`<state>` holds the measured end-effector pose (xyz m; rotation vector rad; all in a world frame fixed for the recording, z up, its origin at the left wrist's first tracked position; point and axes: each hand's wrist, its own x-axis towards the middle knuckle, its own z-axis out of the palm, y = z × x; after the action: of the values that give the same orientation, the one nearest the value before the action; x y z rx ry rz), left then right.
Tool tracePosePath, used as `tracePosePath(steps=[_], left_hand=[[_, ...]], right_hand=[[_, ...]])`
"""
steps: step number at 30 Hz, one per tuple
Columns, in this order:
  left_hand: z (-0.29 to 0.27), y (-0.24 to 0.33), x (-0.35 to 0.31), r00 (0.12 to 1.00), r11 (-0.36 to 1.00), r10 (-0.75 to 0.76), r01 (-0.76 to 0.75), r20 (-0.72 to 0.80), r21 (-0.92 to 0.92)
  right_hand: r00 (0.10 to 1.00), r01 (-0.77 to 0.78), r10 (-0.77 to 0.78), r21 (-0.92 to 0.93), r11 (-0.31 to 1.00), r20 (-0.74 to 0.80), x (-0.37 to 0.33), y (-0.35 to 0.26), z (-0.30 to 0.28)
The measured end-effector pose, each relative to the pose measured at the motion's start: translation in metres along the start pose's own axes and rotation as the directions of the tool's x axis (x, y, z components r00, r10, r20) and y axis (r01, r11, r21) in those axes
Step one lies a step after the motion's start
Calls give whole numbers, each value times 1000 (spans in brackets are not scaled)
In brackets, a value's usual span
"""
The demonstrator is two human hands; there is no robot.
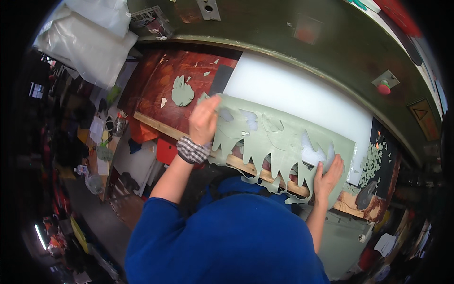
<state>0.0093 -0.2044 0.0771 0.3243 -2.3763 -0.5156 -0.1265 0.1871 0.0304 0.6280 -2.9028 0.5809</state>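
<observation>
A pale green sheet (283,124) with cut-out holes and a ragged, toothed near edge lies across a white board (283,85). Its near strips droop over the wooden front edge towards my body. My left hand (203,120), with a checked band at the wrist, is closed at the sheet's left edge; its thumb is hidden. Flat against the sheet's right end rests my right hand (327,177), fingers stretched and thumb apart.
A dark green machine beam (265,35) with a red button (383,87) spans the far side. Left, a reddish board (156,90) carries a green scrap (182,91). Small green offcuts (372,163) lie at the right. Clear plastic sheeting (90,42) hangs at the upper left.
</observation>
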Motion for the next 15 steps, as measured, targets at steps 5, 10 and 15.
tracePosePath(steps=[5,10,15], left_hand=[[15,17,-41,900,999,-22,2,434,46],[8,5,-37,781,993,83,-116,619,14],[0,-9,-2,840,949,-213,300,498,-100]], right_hand=[[998,-10,14,75,997,-53,10,-23,-14],[998,50,-41,278,959,-39,20,-58,-14],[969,236,-241,450,861,-47,29,-106,-11]])
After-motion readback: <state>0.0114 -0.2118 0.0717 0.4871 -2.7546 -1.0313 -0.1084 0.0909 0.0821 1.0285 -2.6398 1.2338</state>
